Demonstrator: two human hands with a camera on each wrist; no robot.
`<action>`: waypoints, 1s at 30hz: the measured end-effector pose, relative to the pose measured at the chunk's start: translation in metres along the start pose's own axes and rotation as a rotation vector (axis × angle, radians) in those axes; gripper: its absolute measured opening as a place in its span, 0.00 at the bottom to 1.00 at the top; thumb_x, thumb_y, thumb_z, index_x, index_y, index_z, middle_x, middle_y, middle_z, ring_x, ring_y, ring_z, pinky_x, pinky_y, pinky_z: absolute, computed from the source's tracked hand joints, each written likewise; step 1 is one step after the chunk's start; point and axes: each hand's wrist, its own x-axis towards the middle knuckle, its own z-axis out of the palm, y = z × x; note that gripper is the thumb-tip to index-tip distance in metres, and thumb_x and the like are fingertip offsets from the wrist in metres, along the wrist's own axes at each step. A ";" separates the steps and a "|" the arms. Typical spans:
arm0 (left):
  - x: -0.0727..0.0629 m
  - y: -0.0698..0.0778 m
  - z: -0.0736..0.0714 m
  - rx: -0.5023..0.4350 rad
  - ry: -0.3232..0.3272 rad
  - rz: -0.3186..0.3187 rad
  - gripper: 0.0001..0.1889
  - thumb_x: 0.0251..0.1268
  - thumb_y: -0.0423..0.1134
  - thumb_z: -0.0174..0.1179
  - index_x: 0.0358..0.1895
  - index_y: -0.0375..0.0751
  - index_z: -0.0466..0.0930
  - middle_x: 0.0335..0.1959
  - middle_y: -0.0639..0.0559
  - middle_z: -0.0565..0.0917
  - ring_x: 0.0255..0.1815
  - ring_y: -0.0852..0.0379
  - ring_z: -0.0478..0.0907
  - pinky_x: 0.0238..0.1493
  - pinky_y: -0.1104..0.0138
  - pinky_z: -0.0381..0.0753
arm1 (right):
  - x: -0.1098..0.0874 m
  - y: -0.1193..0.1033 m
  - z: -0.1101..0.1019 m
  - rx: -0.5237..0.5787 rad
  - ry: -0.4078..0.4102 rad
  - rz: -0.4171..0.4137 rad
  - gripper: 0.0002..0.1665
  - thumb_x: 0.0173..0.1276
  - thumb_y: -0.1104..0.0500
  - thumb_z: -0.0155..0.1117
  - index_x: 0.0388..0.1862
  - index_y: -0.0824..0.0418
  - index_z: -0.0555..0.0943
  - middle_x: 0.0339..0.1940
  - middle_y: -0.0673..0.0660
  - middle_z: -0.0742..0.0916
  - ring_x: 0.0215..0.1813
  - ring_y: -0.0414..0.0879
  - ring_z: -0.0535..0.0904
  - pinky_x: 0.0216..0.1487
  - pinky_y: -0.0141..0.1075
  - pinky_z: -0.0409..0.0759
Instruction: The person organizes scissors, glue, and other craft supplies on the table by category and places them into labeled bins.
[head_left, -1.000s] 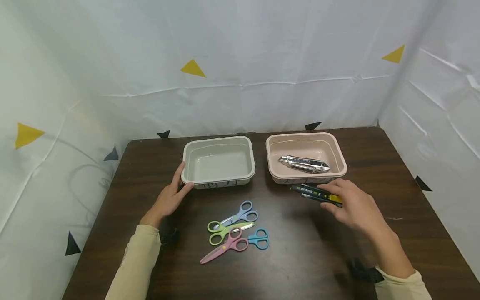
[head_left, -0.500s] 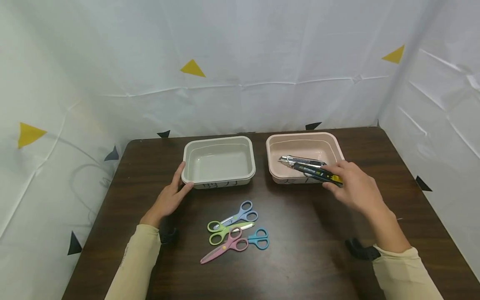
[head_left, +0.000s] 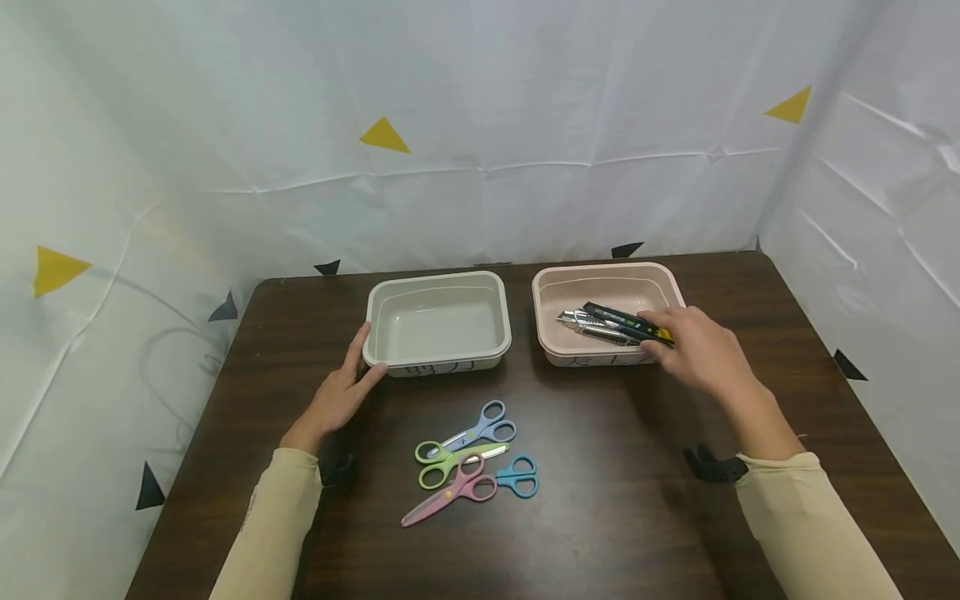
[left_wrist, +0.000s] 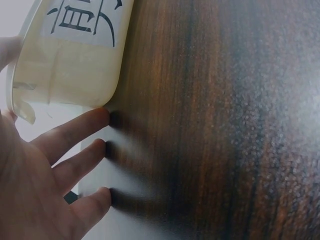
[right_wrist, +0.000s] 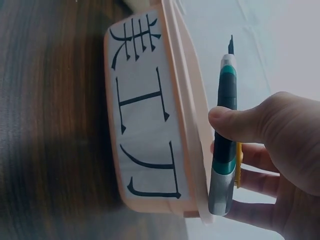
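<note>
My right hand [head_left: 701, 346] pinches a black utility knife [head_left: 618, 319] with a yellow slider between thumb and fingers, over the pink box [head_left: 555, 343]. In the right wrist view the knife [right_wrist: 226, 120] shows edge-on, its tip pointing up, above the box's rim. Beneath it in the box lie silver utility knives [head_left: 592, 328], partly covered by the held one. My left hand [head_left: 339, 398] rests at the near left corner of the grey-green box [head_left: 450, 364], thumb and index spread along its rim. In the left wrist view, the other fingertips [left_wrist: 102, 117] reach down to the tabletop.
Several scissors lie in a group on the dark wooden table [head_left: 600, 517]: blue-violet [head_left: 480, 432], green [head_left: 450, 458], pink [head_left: 450, 496] and light blue [head_left: 517, 477]. Labels with black writing [right_wrist: 145, 105] face the front of the boxes. White sheeting [head_left: 480, 125] encloses the table's back and sides.
My right hand has carried the black utility knife from in front of the pink box up and forward, over its inside. The left hand has stayed at the grey-green box's corner.
</note>
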 end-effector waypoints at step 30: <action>0.001 -0.001 -0.004 0.000 -0.003 -0.014 0.40 0.72 0.65 0.47 0.76 0.79 0.29 0.74 0.38 0.61 0.69 0.30 0.62 0.60 0.32 0.59 | 0.061 0.002 0.018 0.021 -0.189 0.024 0.23 0.68 0.55 0.66 0.62 0.56 0.81 0.55 0.61 0.85 0.37 0.52 0.75 0.39 0.53 0.73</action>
